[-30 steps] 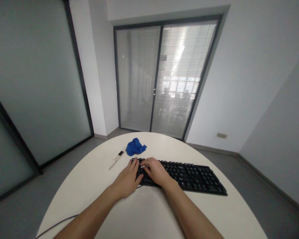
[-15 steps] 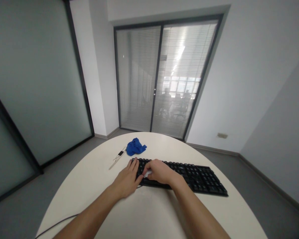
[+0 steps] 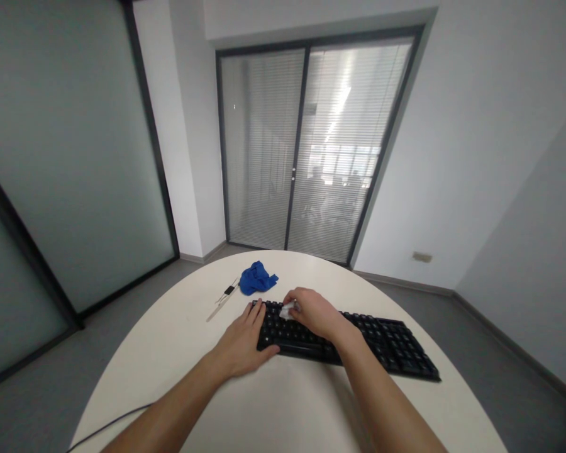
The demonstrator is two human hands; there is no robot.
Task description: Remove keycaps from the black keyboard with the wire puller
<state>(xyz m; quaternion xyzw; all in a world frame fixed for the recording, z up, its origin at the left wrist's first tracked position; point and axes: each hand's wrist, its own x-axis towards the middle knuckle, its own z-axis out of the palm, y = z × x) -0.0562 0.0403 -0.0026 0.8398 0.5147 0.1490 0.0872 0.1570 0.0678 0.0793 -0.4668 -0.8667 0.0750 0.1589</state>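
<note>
A black keyboard [image 3: 382, 343] lies on the round white table [image 3: 170, 340], slightly angled. My left hand [image 3: 245, 340] rests on its left end, with the fingers on the keys and the thumb stretched along the front edge. Over the upper left keys, my right hand [image 3: 311, 309] pinches a small white wad [image 3: 287, 310] that looks like tissue or cloth. The wad touches the keys, and part of it is hidden by the fingers.
Beyond the keyboard lies a crumpled blue cloth [image 3: 257, 279]. Left of it are a thin pale stick [image 3: 217, 309] and a small black item [image 3: 229, 290]. A dark cable [image 3: 110, 425] runs along the table's left front.
My right hand has moved up and to the right with the white wad. The keyboard has shifted slightly right, and my left thumb has moved down to its front edge.
</note>
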